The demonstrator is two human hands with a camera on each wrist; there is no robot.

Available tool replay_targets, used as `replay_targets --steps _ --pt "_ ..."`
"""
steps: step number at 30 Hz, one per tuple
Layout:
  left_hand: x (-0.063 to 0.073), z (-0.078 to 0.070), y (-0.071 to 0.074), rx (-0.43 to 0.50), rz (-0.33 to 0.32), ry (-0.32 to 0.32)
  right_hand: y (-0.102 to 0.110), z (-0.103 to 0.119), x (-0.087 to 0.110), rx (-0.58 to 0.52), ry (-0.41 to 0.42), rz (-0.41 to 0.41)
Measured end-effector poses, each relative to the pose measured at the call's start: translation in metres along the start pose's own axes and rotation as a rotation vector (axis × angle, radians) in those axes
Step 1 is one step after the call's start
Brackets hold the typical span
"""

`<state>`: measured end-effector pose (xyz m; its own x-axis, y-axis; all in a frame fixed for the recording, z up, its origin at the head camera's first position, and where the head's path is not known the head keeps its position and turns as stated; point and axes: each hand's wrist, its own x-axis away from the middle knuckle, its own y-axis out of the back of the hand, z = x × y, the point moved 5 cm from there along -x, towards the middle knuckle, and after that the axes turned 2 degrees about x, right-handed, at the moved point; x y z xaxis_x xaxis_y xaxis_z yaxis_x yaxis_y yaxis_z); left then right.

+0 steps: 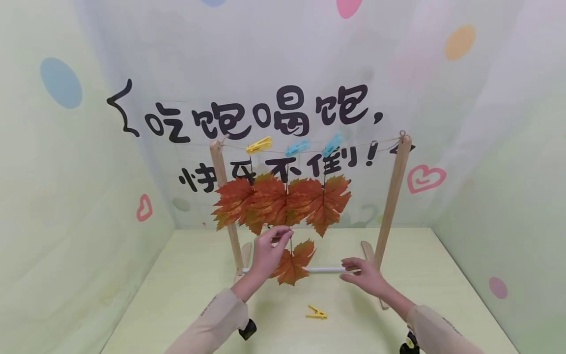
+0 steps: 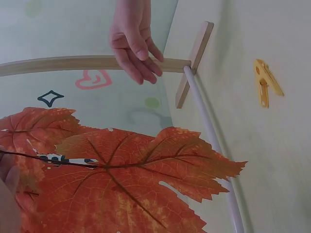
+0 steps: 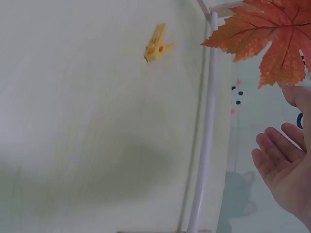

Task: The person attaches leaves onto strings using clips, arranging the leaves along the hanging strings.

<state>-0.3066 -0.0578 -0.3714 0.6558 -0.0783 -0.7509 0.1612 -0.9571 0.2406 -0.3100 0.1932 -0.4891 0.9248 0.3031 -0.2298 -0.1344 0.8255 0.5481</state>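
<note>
My left hand (image 1: 270, 250) pinches the thin dark stem of an orange-red maple leaf (image 1: 292, 268), which hangs below the fingertips. In the left wrist view that leaf (image 2: 126, 179) spreads wide, its stem running to the fingers at the left edge. My right hand (image 1: 363, 276) hovers near the right post, fingers relaxed and holding nothing. Three similar leaves (image 1: 325, 204) hang in an overlapping row from a string, held by a yellow clothespin (image 1: 259, 145) and two blue clothespins (image 1: 298, 147). A loose yellow clothespin (image 1: 316, 312) lies on the table.
The string runs between a left wooden post (image 1: 227, 206) and a right wooden post (image 1: 392, 201). A white rod (image 1: 327, 270) joins the posts low down, above the pale table (image 1: 185, 295). Behind stands a backdrop (image 1: 221, 59) with black lettering and coloured shapes.
</note>
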Motion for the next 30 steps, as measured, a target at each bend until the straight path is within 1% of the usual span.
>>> replay_targets --steps 3,5,9,15,16,20,23,25,27,30 --pt "0.003 0.012 0.003 -0.016 0.002 0.004 -0.022 -0.005 -0.003 0.017 -0.018 0.023" --pt "0.005 0.015 0.006 -0.016 0.012 0.013 -0.036 -0.007 -0.003 0.018 -0.014 0.045" --pt "0.008 0.016 0.01 -0.005 0.03 0.033 -0.06 -0.011 -0.001 0.026 0.017 0.087" --pt "0.01 0.014 0.015 -0.025 0.046 0.065 -0.088 -0.019 0.001 0.073 0.03 0.096" --pt "0.01 0.013 0.015 -0.03 0.049 0.071 -0.091 -0.02 0.002 0.083 0.034 0.098" --pt "0.008 -0.006 0.018 -0.043 0.058 0.077 -0.103 -0.024 0.004 0.128 0.074 0.129" --pt "0.006 -0.019 0.02 -0.054 0.061 0.058 -0.11 -0.024 0.006 0.165 0.108 0.14" --pt "0.005 -0.019 0.02 -0.057 0.062 0.061 -0.113 -0.024 0.007 0.193 0.114 0.136" --pt "0.006 -0.013 0.019 -0.06 0.057 0.057 -0.116 -0.025 0.007 0.216 0.115 0.13" --pt "0.008 0.001 0.016 -0.056 0.053 0.069 -0.121 -0.028 0.008 0.249 0.115 0.13"
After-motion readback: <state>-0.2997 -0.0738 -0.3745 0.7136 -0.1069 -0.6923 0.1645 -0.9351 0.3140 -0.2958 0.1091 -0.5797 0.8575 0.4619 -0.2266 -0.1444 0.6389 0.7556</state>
